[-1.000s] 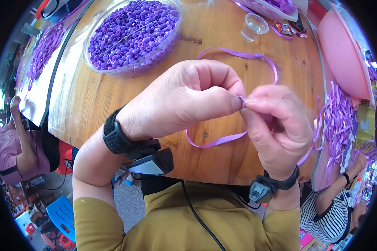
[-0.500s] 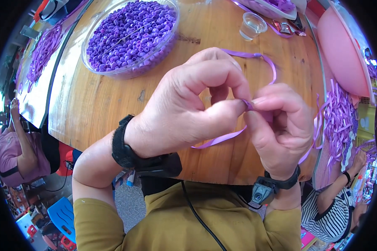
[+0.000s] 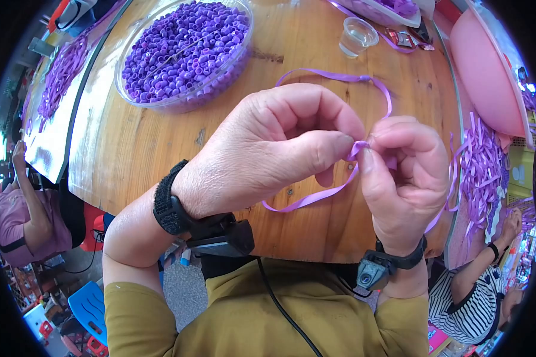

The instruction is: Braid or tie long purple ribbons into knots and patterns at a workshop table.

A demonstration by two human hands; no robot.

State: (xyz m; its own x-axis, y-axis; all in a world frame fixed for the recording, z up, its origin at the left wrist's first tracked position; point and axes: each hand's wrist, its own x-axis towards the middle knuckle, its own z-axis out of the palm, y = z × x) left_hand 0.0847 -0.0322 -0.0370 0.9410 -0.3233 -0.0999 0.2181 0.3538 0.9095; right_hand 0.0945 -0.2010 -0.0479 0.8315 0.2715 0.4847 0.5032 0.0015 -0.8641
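Observation:
Over the table, both my hands meet at a small loop or knot in a purple satin ribbon (image 3: 321,194). My left hand (image 3: 274,146) has its thumb and forefinger tips pinched on the ribbon at the loop's left side. From the other side, my right hand (image 3: 408,178) grips the ribbon between thumb and curled forefinger, its remaining fingers folded in. The ribbon hangs in a wide curve below my left fingers and arcs behind both hands. On its far stretch sits a small purple bead or knot (image 3: 365,78), too small to tell which.
A clear round tub (image 3: 120,89) of purple beads stands at the far left. Farther right are a clear plastic cup (image 3: 357,37), a pink basin (image 3: 488,71) and a heap of purple ribbons (image 3: 481,169). Other people sit at both sides.
My left hand has shifted slightly left and down, its thumb straighter. More of the ribbon loop shows between my fingertips, and the far ribbon arc is more exposed.

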